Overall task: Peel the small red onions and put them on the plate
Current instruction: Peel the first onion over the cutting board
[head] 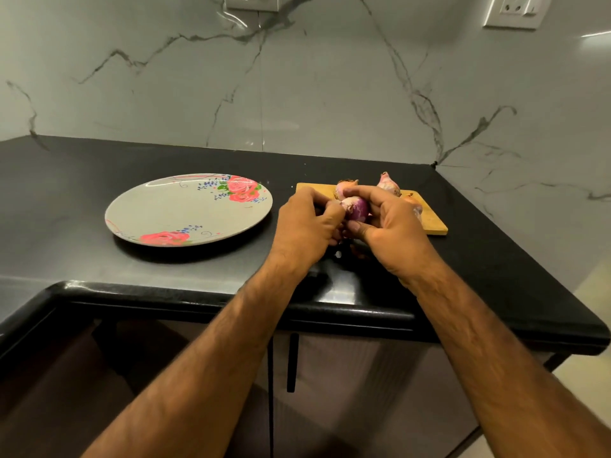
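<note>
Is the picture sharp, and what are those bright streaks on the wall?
Head view: streaks are light reflecting off the glossy wall; the counter edge shines too; the plate throws a soft shadow; the onion looks slightly soft.

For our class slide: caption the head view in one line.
Left hand and right hand grip a half-peeled red onion beside the floral plate; more onions on the board.
</note>
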